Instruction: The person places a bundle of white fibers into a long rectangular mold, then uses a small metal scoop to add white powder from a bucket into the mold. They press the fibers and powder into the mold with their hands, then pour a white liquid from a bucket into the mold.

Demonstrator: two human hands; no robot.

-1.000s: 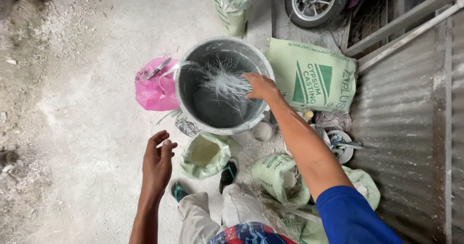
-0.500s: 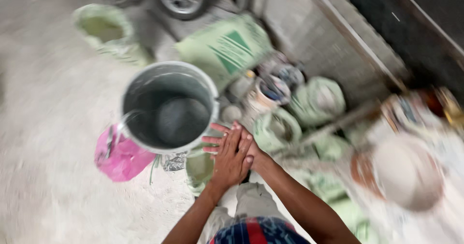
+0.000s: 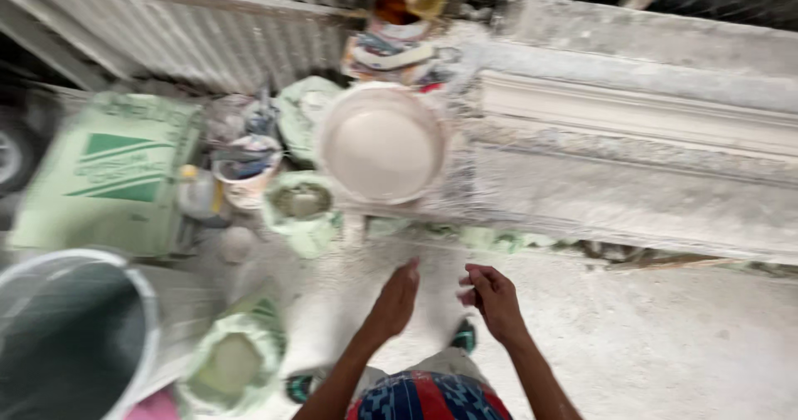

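Basin of white plaster, heavy, sloshing, best gripped by rim | left hand flat, empty | right hand loosely curled, empty.

Person seen from above, head cam. Both forearms bare, no sleeves showing at this angle, no watch or rings visible. Left hand and right hand bare, no gloves. Top at near edge: patterned fabric, blue w/ red and dark blocks. Light beige trousers just beyond it. Feet in dark sandals w/ teal-green straps; detail blurred.
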